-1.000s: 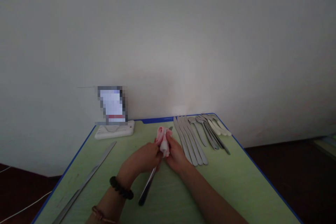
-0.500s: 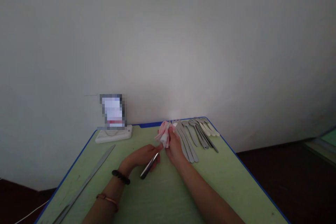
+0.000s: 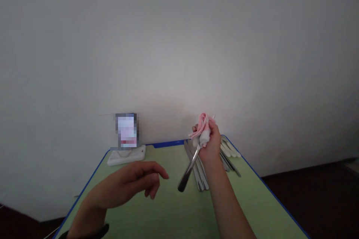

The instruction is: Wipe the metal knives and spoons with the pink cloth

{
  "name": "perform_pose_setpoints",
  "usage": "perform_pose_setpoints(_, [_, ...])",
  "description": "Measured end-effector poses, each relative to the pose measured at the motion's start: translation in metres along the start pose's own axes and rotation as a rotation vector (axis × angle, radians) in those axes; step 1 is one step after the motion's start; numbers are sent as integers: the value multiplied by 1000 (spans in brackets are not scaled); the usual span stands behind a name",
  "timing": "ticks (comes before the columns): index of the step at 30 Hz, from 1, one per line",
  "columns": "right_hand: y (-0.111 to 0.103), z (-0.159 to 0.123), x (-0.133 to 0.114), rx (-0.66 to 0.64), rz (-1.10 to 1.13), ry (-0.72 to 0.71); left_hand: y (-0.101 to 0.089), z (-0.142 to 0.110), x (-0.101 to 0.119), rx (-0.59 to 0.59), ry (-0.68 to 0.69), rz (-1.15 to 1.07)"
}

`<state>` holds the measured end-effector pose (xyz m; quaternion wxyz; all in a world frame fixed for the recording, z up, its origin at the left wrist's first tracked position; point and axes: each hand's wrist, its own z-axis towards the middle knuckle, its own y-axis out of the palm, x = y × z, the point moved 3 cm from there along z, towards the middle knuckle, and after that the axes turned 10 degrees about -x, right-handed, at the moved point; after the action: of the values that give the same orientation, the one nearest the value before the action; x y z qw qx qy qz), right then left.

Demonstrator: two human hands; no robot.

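Observation:
My right hand is closed around a bunched pink and white cloth, which wraps the blade of a table knife. The knife's shiny handle slants down to the left out of the cloth, and a bit of its tip shows above. My left hand hangs over the table, holding nothing, with its fingers loosely bent and apart. Under the held knife and right forearm lie several table knives side by side, partly covered. Dark metal cutlery handles and white-handled cutlery lie right of the wrist.
A blurred lit screen stands on a white base at the back left. The green table has a blue rim and stands against a pale wall. Dark floor shows to the right.
My left hand has let go of the knife handle and moved left. My right hand has carried the cloth and knife up and to the right. The view has tilted up slightly.

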<state>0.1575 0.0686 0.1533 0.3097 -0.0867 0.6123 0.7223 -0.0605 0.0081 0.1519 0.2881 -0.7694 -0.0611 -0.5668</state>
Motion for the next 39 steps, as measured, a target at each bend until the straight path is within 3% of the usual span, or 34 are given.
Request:
perform_pose_setpoints(4, [-12, 2, 17, 18, 25, 68, 3, 10, 5, 55, -215, 270])
perform_pose_setpoints(6, [-17, 4, 23, 12, 17, 69, 7, 12, 8, 44, -249, 327])
perform_pose_setpoints(10, [-25, 6, 28, 50, 0, 18, 13, 9, 14, 18, -166, 287])
perform_pose_setpoints(18, [-8, -7, 18, 136, 26, 39, 12, 18, 12, 172, -142, 357])
perform_pose_setpoints(21, [-3, -12, 18, 153, 53, 79, 17, 24, 14, 110, -162, 359])
perform_pose_setpoints(24, [3, -17, 18, 109, 92, 128, 21, 26, 16, 49, -175, 361])
perform_pose_setpoints(30, [11, -21, 10, -6, 107, 94, 14, 25, 16, 166, -143, 437])
perform_pose_setpoints(35, [0, -14, 16, -54, -125, 175, 9, 20, 14, 182, -153, 387])
perform_pose_setpoints(39, [1, -18, 16, -229, -509, 265, 7, 20, 11, 252, -222, 505])
